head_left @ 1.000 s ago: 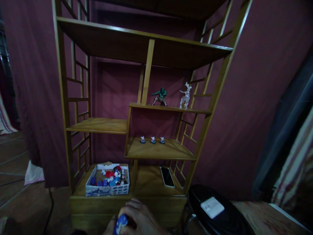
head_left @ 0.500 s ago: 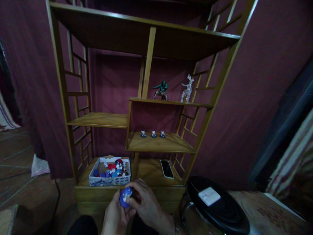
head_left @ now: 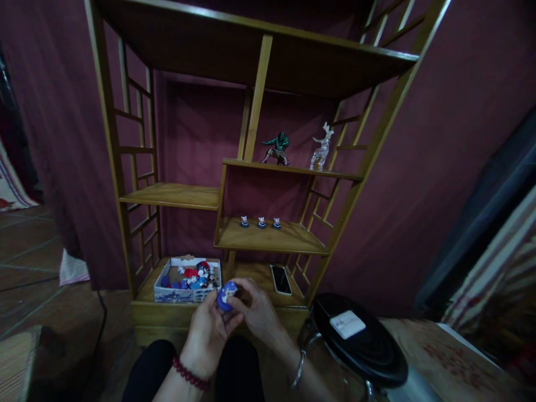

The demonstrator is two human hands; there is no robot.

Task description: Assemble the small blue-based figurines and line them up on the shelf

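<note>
A small blue-purple and white figurine [head_left: 226,296] is held between my hands, in front of the shelf's lower edge. My left hand [head_left: 210,328] grips its rounded base from the left, palm turned up. My right hand [head_left: 256,308] pinches it from the right, thumb against its front. Just behind my left hand, a shallow white printed box [head_left: 184,296] holds several small figures in red, blue and white. On the shelf above stand three small white-and-dark figurines [head_left: 262,223] in a row.
The wooden shelf unit [head_left: 167,195] bears a dark green figure [head_left: 277,148] and a clear deer figurine [head_left: 322,148]. A phone [head_left: 281,280] lies on the bottom shelf. At right, a black round stool [head_left: 377,346] carries a white flat object [head_left: 347,324].
Both hands have come up and slightly right in view with the figurine, and more of my forearms shows. The view has tilted down a little, so the shelf's contents sit higher.
</note>
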